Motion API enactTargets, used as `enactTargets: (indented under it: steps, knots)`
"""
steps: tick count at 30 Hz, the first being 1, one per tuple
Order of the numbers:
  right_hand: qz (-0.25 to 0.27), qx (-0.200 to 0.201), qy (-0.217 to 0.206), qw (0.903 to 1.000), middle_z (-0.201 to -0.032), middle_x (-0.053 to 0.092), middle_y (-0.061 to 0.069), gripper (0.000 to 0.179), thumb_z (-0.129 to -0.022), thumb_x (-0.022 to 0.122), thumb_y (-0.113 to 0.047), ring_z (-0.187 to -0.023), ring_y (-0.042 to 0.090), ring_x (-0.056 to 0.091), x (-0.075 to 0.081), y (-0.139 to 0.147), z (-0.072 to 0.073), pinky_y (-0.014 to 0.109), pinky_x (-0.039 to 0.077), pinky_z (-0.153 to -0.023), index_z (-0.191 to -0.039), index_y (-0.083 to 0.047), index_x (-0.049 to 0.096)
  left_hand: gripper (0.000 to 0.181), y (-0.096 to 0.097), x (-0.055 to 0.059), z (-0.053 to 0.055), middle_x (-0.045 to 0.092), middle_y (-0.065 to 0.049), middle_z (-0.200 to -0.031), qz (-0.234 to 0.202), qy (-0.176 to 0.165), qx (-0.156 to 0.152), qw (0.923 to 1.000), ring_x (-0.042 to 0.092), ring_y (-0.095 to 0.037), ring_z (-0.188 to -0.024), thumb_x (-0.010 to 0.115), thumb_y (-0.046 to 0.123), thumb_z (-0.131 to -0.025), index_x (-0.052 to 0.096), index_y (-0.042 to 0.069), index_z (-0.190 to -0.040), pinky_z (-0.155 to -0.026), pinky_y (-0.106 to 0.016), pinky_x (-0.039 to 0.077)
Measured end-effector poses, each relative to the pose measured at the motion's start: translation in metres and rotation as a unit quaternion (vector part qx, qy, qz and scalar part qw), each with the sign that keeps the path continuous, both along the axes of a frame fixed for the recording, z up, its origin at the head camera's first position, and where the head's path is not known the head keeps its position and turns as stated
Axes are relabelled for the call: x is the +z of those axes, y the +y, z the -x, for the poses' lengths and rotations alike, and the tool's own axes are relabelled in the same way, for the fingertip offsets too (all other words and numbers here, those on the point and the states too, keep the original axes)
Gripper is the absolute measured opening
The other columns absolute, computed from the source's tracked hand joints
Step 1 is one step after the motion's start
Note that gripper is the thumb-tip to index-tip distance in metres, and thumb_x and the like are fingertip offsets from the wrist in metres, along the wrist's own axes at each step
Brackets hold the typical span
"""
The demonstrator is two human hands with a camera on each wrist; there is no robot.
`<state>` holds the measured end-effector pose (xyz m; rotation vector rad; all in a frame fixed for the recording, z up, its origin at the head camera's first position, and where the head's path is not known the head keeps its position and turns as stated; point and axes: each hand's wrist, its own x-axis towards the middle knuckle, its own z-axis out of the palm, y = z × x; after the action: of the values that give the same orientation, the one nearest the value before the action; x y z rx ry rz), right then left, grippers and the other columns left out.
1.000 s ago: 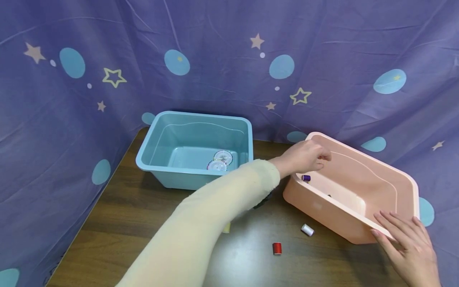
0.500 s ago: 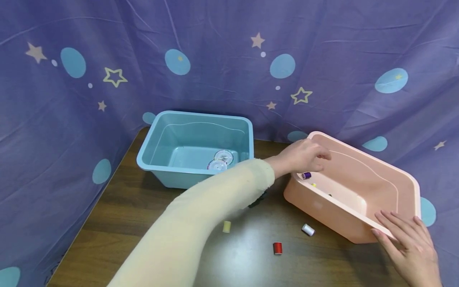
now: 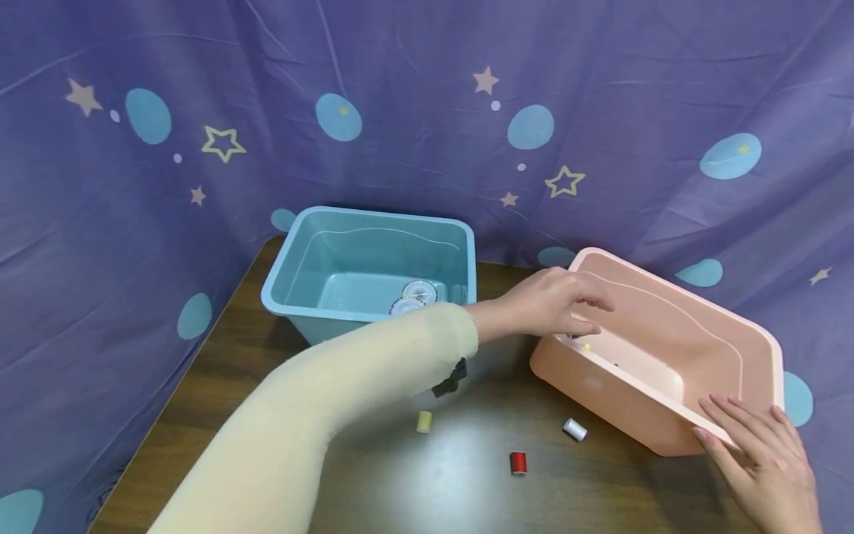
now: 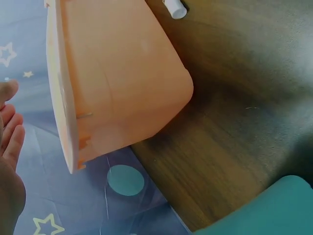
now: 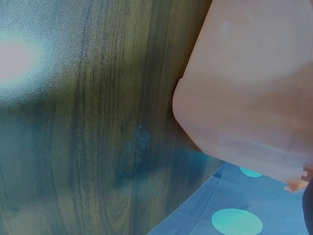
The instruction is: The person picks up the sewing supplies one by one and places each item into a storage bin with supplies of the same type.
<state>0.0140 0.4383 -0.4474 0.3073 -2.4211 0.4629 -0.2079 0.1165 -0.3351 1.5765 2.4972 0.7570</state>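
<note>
My left hand (image 3: pixel 543 302) reaches over the left rim of the pink bin (image 3: pixel 600 386), fingers loosely bent and thumb apart, with nothing between them. In the left wrist view its fingers (image 4: pixel 12 134) show beside the bin's rim. Partly hidden below that hand, inside the bin, are a purple thread spool (image 3: pixel 574 337) and a small yellow piece (image 3: pixel 586 347). My right hand (image 3: pixel 767 460) rests on the bin's near right rim, fingers extended over the edge and thumb along the outer wall. The right wrist view shows mostly the bin's outer wall (image 5: pixel 244 93).
A blue bin (image 3: pixel 369 215) stands at the back left, holding two round pin wheels (image 3: pixel 420 291). On the wooden table lie a white spool (image 3: pixel 574 429), a red spool (image 3: pixel 518 463) and a yellow spool (image 3: pixel 424 422). A purple curtain (image 3: pixel 414 178) hangs behind.
My left hand has drawn back slightly to the left, its thumb and fingers spreading farther apart. More of the table's yellow spool shows beside the sleeve. My right hand stays on the rim.
</note>
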Motion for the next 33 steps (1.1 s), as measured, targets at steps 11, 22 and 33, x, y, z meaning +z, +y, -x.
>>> enactTargets:
  steps: [11,22,33]
  knots:
    - [-0.002,0.005,0.004,1.0000,-0.147,0.054,-0.031,0.070,-0.100,0.058,-0.071,-0.143,-0.013,0.041,-0.002,0.003,0.000,0.038,0.019,-0.130,-0.129,-0.011,0.079,0.038,-0.035,-0.004,-0.021,0.076,0.008,-0.128,-0.051,0.011,-0.016,0.9985,0.068,-0.004,-0.116,0.084,0.035,-0.094,0.078,0.022,-0.130,-0.097,-0.013,0.046]
    - [0.002,0.009,0.000,1.0000,-0.146,0.057,-0.029,0.069,-0.100,0.059,-0.070,-0.142,-0.013,0.042,-0.001,0.002,0.001,0.039,0.019,-0.130,-0.128,-0.010,0.079,0.045,-0.083,-0.022,-0.035,0.077,0.003,-0.128,-0.098,0.005,-0.023,0.9949,0.070,-0.009,-0.121,0.089,0.032,-0.089,0.078,0.017,-0.130,-0.103,-0.015,0.048]
    - [0.003,0.006,-0.005,1.0000,-0.146,0.056,-0.029,0.069,-0.100,0.059,-0.070,-0.142,-0.014,0.041,0.000,0.001,0.000,0.039,0.018,-0.130,-0.128,-0.010,0.079,0.049,-0.130,-0.043,-0.045,0.075,0.003,-0.133,-0.078,-0.052,-0.011,0.9956,0.068,-0.011,-0.126,0.088,0.029,-0.091,0.075,0.016,-0.136,-0.107,-0.024,0.051]
